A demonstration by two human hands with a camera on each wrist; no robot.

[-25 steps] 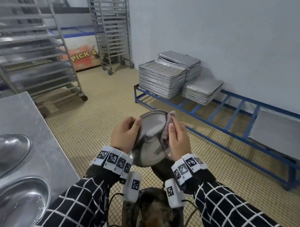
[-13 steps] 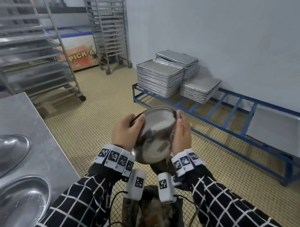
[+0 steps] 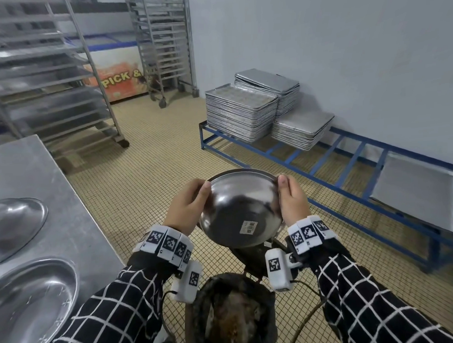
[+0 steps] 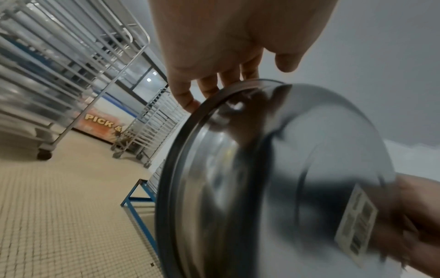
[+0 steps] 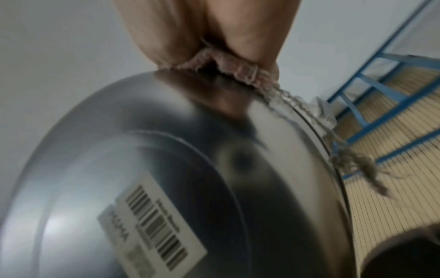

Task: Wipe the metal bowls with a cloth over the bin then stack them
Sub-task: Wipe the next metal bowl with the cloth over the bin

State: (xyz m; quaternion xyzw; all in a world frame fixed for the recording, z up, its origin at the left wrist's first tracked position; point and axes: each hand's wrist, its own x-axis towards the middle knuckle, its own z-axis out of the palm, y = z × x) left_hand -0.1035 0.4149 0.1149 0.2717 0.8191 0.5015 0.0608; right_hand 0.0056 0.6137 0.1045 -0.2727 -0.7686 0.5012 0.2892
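A metal bowl (image 3: pixel 241 209) is held tilted above the black bin (image 3: pixel 233 314), its underside and barcode sticker facing me. My left hand (image 3: pixel 188 204) grips the left rim (image 4: pixel 214 105), thumb on the outside. My right hand (image 3: pixel 290 197) grips the right rim with a pinkish cloth (image 5: pixel 228 71) pinched between the fingers and the bowl (image 5: pixel 190 188); the cloth trails along the rim. The cloth is hidden in the head view. Two more metal bowls (image 3: pixel 14 225) (image 3: pixel 32 306) lie upside down on the steel table (image 3: pixel 27 165) at my left.
A low blue rack (image 3: pixel 348 154) along the right wall carries stacks of baking trays (image 3: pixel 241 111). Tall wheeled tray racks (image 3: pixel 50 75) stand at the back left. Tiled floor lies between table and rack.
The bowl has turned from edge-on to underside facing me and risen slightly. My right hand has slid from the bowl's face to its right rim, and the cloth has gone out of head view.
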